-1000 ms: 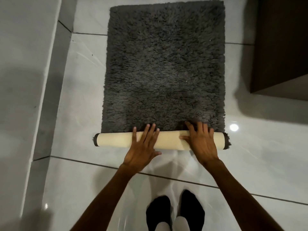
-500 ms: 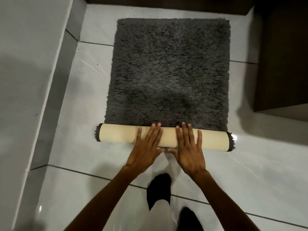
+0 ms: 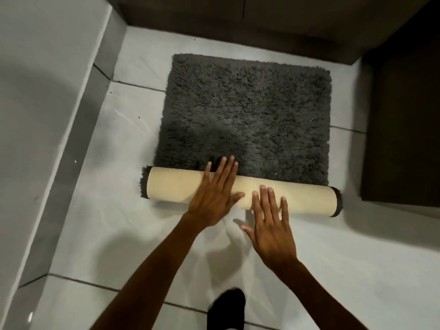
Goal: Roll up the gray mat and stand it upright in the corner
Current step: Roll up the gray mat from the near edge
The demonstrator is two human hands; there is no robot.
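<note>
The shaggy dark gray mat (image 3: 247, 115) lies flat on the white tiled floor, and its near end is wound into a roll (image 3: 176, 185) that shows the cream backing. My left hand (image 3: 215, 195) lies flat across the middle of the roll, fingers spread, with the fingertips reaching the pile beyond it. My right hand (image 3: 270, 222) is just to its right and nearer to me, with only the fingers on the roll. Neither hand grips anything.
A light gray wall with a darker skirting (image 3: 71, 167) runs along the left. Dark cabinet fronts (image 3: 238, 17) close off the far side, and a dark unit (image 3: 404, 129) stands at the right. My foot in a black sock (image 3: 226, 308) is on the tiles below.
The roll has advanced away from me and grown thicker, leaving less mat flat. My right hand moved from the roll's right part toward the middle, then drew back. The view tilted up.
</note>
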